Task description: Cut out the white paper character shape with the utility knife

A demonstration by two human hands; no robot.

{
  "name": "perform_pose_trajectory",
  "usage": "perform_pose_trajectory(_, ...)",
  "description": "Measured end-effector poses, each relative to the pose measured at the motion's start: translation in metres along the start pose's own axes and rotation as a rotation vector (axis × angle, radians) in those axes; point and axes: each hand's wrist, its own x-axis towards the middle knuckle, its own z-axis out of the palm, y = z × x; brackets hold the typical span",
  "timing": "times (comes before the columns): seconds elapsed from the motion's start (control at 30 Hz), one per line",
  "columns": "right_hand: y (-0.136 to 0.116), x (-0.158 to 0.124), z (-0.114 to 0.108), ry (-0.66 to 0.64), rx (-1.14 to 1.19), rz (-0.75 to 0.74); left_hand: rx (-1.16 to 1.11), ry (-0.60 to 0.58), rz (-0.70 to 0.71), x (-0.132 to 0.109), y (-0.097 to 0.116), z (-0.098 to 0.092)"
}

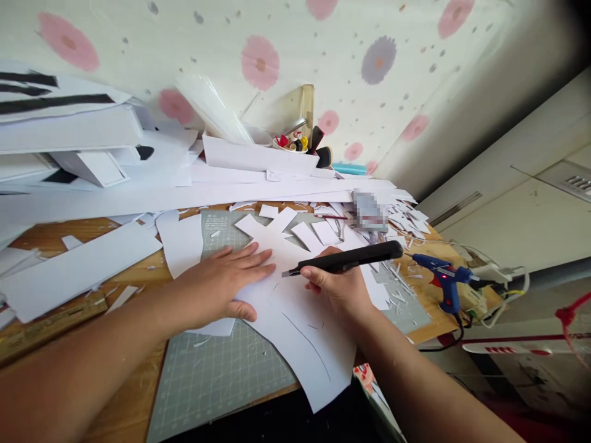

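My left hand (220, 284) lies flat with fingers spread on a white cut-out sheet (300, 326), pressing it onto the grey-green cutting mat (217, 375). My right hand (339, 284) is closed around a black utility knife (346, 260). The knife's tip points left, just above the sheet, close to my left fingertips. Pencil lines run across the near part of the sheet, which overhangs the table's front edge.
White foam-board strips (74, 271) and offcuts cover the wooden table (138, 394). A blue hot-glue gun (443, 280) with its cable stands at the right edge. A cup of small items (290, 144) sits at the back by the flowered wall. A wooden ruler (46, 329) lies at left.
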Motion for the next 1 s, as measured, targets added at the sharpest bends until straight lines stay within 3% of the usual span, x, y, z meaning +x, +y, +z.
perform_pose_trajectory(0.2,-0.004,-0.004,0.010,-0.002,-0.167,0.001,-0.028,0.049,0.015,-0.001,-0.003,0.005)
perform_pose_trajectory(0.53,0.005,-0.005,0.005,-0.034,-0.232,-0.034,-0.062,0.020,-0.023,0.000,0.005,-0.003)
perform_pose_trajectory(0.7,0.001,-0.005,0.006,-0.026,-0.369,-0.040,-0.059,0.036,-0.005,-0.002,0.004,-0.001)
perform_pose_trajectory(1.0,-0.007,-0.003,-0.001,-0.132,-0.556,-0.121,-0.012,0.000,-0.008,0.000,0.005,-0.004)
